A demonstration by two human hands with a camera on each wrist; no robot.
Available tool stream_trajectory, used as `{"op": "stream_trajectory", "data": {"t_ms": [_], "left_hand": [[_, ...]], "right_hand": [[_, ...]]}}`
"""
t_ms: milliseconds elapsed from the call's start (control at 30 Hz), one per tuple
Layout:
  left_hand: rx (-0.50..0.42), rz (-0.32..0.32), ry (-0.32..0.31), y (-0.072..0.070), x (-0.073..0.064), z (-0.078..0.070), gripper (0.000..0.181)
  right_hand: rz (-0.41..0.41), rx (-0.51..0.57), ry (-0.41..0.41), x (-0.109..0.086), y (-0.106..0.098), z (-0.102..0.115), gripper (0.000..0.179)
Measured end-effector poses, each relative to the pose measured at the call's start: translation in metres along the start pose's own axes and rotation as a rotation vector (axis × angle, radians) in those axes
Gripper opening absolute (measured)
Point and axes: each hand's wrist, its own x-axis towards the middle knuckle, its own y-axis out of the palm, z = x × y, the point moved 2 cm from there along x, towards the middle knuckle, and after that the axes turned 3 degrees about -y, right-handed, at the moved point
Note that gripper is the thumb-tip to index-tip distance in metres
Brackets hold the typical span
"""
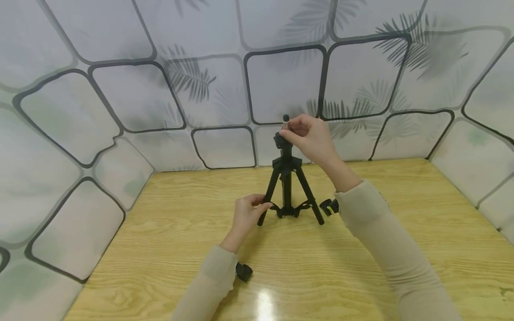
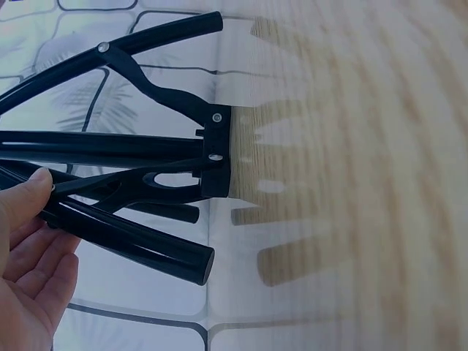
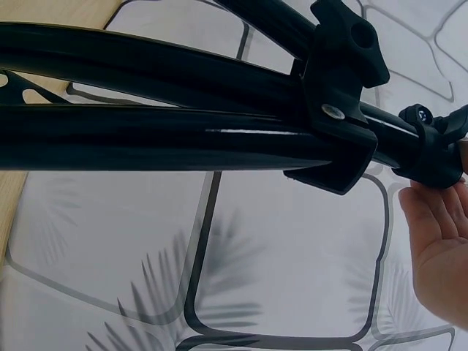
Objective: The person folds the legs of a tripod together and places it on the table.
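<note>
On the pale yellow wood-grain worktop (image 1: 180, 200), the left hand (image 1: 248, 212) comes first: its thumb and fingers pinch the left tubular leg (image 1: 271, 187), beside the brace. This leg belongs to the glossy black tripod (image 1: 287, 187), which stands about midway between the left and right edges, nearer to the far edge. The right hand (image 1: 315, 138) is at its top, thumb and fingertips closed on the black head (image 1: 279, 141), beside a short upright piece (image 1: 286, 119) with dark tip; whether it is fixed there, I cannot tell.

For good work at the head, I think the left hand should steady the leg low, while the right hand moves gently, without pushing sideways; otherwise the tripod may rock. Its long axis is nearly vertical: the head is uppermost, and two front legs spread downward, toward the near left and near right corners.
</note>
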Motion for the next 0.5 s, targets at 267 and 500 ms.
{"op": "stream_trajectory", "data": {"t_ms": [267,500], "left_hand": [[0.002,-0.011,-0.018,0.0014,0.0007,-0.0026,0.023],[0.009,-0.021,-0.017,0.0044,0.0031,-0.0028,0.02]], "right_hand": [[0.007,-0.001,0.007,0.0,-0.0003,-0.0003,0.027],[0.004,0.001,0.004,0.0005,0.0003,0.0,0.027]]}}
